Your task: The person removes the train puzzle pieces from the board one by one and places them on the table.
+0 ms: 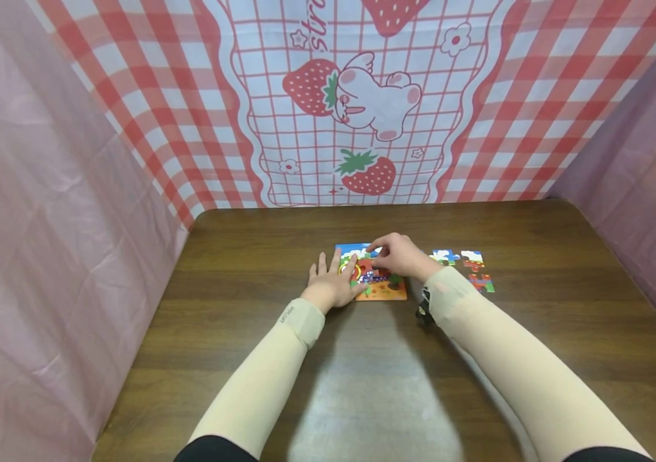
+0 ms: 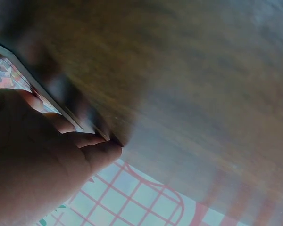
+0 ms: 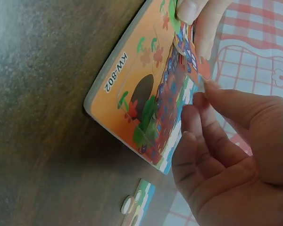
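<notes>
right hand (image 1: 400, 255) is over the puzzle board (image 1: 393, 293); i read thumb and fingertips as brought together on the edge of a puzzle piece (image 3: 198, 68), best seen from the right wrist. the piece is close above the board's picture; whether any side of it is seated, i cannot tell. left hand (image 1: 332, 285) rests across the board's left part, fingers spread apart. board lies flat on the tabletop (image 1: 235, 289), near the far side, its orange strip nearest the person and marked kw-802. to the right of the board i note loose pieces (image 1: 472, 258), some blue and white, some red, partly screened by the right forearm. behind the tabletop hangs a checked strawberry cloth (image 1: 328, 173); a pink curtain (image 1: 62, 224) hangs at the left. left wrist view is dim and partly blurred.
</notes>
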Action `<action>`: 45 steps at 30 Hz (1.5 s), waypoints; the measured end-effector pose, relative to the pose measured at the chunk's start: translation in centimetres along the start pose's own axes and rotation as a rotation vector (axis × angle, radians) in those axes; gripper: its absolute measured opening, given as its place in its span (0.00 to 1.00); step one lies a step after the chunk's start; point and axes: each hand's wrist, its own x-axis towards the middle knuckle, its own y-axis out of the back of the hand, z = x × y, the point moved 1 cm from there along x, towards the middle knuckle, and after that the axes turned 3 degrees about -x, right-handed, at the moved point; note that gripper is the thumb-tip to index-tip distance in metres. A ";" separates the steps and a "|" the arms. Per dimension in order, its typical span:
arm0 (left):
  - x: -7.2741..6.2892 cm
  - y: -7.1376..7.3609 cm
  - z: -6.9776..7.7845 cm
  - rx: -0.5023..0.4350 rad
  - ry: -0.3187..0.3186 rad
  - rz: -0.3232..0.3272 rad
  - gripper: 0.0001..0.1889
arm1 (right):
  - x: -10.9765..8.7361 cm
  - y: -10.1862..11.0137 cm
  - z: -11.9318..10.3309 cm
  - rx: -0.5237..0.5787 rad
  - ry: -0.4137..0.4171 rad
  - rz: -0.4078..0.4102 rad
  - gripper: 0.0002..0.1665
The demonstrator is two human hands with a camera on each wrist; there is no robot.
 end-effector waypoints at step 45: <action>-0.3 0.0 0.1 -0.002 -0.021 0.013 0.41 | -5.7 4.2 6.1 0.218 -0.045 0.140 0.15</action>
